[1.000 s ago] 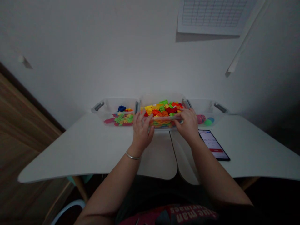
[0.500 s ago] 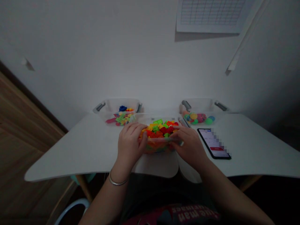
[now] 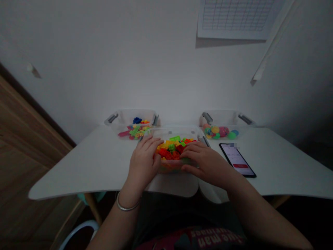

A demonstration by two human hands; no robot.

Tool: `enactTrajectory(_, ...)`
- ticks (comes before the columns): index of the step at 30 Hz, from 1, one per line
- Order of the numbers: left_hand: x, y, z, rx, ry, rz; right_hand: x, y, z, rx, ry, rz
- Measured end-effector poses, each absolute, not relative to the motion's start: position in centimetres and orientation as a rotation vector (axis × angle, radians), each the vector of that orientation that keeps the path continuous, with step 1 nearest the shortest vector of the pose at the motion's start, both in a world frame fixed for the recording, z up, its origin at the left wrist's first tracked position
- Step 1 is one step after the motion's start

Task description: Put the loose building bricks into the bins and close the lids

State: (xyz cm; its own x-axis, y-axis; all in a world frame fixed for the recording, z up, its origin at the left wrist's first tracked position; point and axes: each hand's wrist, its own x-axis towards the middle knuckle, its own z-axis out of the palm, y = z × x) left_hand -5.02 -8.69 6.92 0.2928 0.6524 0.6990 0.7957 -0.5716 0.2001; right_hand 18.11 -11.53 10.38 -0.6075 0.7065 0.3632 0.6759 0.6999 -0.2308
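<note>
A clear plastic box [image 3: 179,131] heaped with toy building bricks [image 3: 171,147] in red, yellow, green and orange stands on the table in front of me. My left hand [image 3: 145,158], with a silver bangle on its wrist, is closed over the box's left side, thumb near the front corner. On the other side, my right hand [image 3: 201,159] spreads its fingers over the front right of the bricks and rim, with the thumb apart. Its fingertips partly cover the bricks, and I see nothing held in it.
Behind left stands a clear box [image 3: 125,116] of mixed toy pieces; behind right, another box [image 3: 223,116] holds coloured balls. A phone [image 3: 239,161] lies to the right on the white table [image 3: 99,166]. The wall [image 3: 166,69] rises right behind.
The box's front rim appears lower and nearer me, and the bricks inside have shifted. My right hand has opened from its hold at the front right corner and lies flatter over the bricks.
</note>
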Motion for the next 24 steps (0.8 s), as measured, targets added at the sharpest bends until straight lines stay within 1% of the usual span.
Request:
enactTrajectory(7,-5.0,-8.6,6.8,-2.397,-1.328,-1.026,16.1,-6.9,10.8,-0.925,-2.762,0.238)
enactTrajectory(11,-5.2,-8.6,7.1,-2.41,-1.309,-0.986,15.5,-4.2,10.9,-0.877,-2.837,0.413)
enactTrajectory(13,-5.3,-8.8,7.3,-2.424,-1.298,-0.97,15.9,-4.2,11.2,-0.932,-2.758,0.371)
enactTrajectory(16,-5.1,-9.4,8.0,-2.491,-1.221,-0.969,17.3,-5.3,11.4,-1.133,-2.579,0.127)
enactTrajectory(18,-4.6,-10.0,8.6,-2.522,-1.13,-0.974,18.2,-6.5,11.3,-1.305,-2.482,0.024)
enactTrajectory(20,-3.8,-10.5,9.1,-2.567,-1.058,-0.903,18.8,-7.5,11.0,-1.4,-2.454,0.013)
enactTrajectory(24,-2.2,-10.6,9.6,-2.681,-1.108,-0.661,18.6,-8.4,10.5,-1.35,-2.48,0.088)
